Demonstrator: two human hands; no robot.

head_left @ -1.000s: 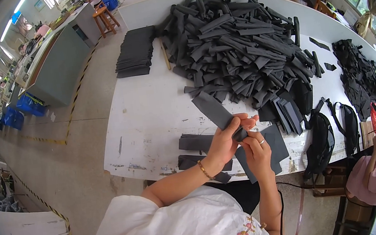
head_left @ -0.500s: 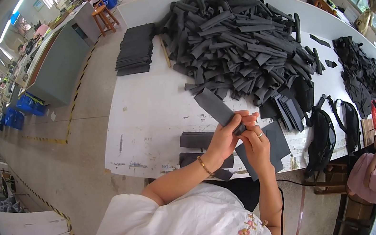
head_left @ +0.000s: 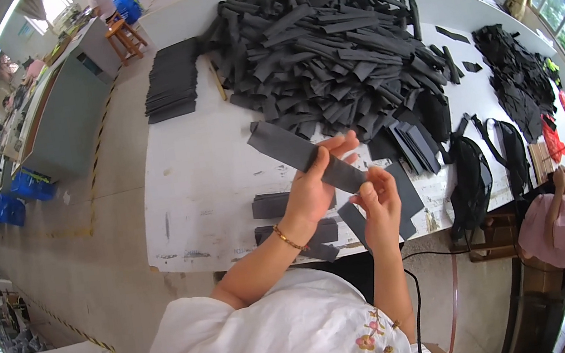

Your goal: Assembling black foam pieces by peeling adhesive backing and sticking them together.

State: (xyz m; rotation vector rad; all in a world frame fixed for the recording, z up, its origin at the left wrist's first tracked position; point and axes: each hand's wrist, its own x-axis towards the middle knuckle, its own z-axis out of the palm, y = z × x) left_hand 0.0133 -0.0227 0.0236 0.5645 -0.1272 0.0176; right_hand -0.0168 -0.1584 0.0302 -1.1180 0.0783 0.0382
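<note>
Left hand (head_left: 310, 195) grips dark grey strip (head_left: 283, 146) mid-length, frame centre; right hand (head_left: 380, 207) pinches its lower-right end. Could skew or slip if that pinch loosens.

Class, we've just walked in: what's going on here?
A person at a white table holds a dark strip in the left hand, with the right hand at the strip's right end. Beyond lies a big loose pile of dark pieces, with a neat stack to its left. Another person is at the right.
</note>
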